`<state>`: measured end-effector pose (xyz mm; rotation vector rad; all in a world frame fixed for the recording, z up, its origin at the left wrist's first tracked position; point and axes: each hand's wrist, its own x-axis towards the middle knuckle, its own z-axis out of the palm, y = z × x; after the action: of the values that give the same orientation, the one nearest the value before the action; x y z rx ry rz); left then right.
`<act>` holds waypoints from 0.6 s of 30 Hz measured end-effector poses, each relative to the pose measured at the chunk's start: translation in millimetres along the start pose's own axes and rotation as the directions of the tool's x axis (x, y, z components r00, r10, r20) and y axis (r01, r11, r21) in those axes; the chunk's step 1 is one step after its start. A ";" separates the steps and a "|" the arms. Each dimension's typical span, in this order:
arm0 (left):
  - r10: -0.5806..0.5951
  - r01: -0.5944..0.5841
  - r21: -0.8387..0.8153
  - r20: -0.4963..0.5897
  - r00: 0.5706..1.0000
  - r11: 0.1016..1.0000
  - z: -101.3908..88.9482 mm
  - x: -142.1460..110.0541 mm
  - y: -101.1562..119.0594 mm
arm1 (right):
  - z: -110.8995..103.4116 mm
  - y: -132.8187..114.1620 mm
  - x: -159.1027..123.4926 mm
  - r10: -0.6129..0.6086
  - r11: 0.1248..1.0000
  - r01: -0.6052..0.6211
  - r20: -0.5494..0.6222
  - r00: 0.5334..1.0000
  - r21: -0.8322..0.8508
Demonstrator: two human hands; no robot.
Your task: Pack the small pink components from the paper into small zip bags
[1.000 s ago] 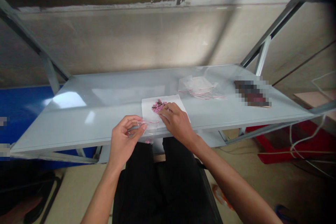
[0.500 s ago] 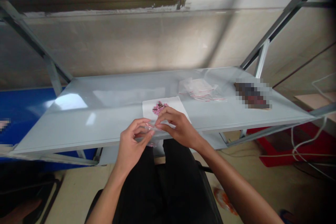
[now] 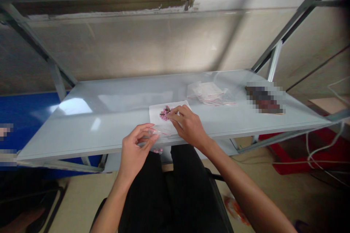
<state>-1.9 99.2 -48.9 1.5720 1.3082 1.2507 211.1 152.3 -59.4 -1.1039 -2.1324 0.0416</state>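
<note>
the left hand (image 3: 140, 142) pinches a clear bag (image 3: 162, 135); the right hand (image 3: 186, 122), fingers bunched, touches the pink pieces (image 3: 164, 114).

Both bare forearms (image 3: 119, 191) angle forward and inward. The left hand (image 3: 138, 142) grips with its thumb and curled fingers, its back facing outward. The right hand (image 3: 190, 123), apart from it and slightly farther forward, arches over bent fingers that point down and inward, its wrist (image 3: 207, 145) above its thumb-side reach.
</note>
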 end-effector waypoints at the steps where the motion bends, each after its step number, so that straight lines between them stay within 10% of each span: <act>1: -0.001 0.001 0.001 -0.002 1.000 1.000 -0.2 0.4 -0.2 | 1.9 1.0 -0.4 -0.006 0.999 0.006 0.021 1.000 -0.039; 18: -0.003 0.003 0.027 0.002 1.000 1.000 4.3 2.4 0.7 | 13.0 -2.0 0.4 0.083 0.996 -0.084 0.034 0.996 0.005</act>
<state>2.5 101.6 -48.8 1.5891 1.3312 1.2333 201.6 155.0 -68.1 -1.1960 -2.1135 0.1066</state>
